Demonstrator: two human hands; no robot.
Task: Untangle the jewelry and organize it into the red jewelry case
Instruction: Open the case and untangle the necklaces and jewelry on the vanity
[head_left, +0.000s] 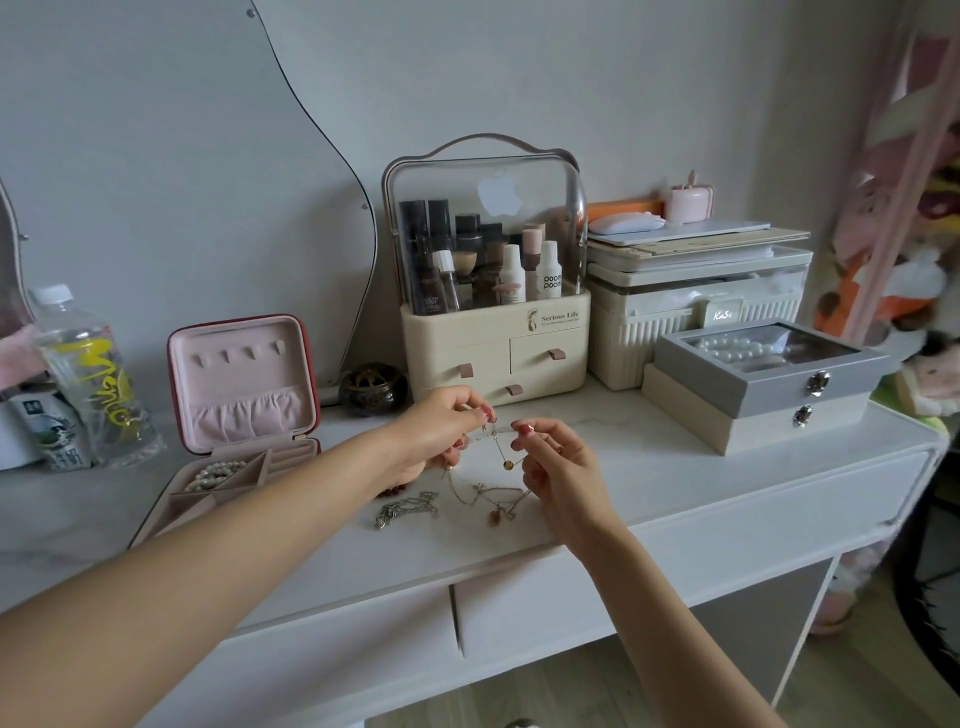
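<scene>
My L hand (434, 434) & R hand (558, 467) both pinch the tangled thin chain necklace (493, 467), held up just above the white dresser top (649, 467); its low loops lie on the top. Silver chain pile (408, 509) at 7 o'clock of it. Red jewelry case (241, 415) open at 9 o'clock, pearl strand (215, 475) inside.

The scene is viewed from a single head-worn camera, angled forward and down, close over the white dressing table (675, 499) at twelve o'clock.
</scene>
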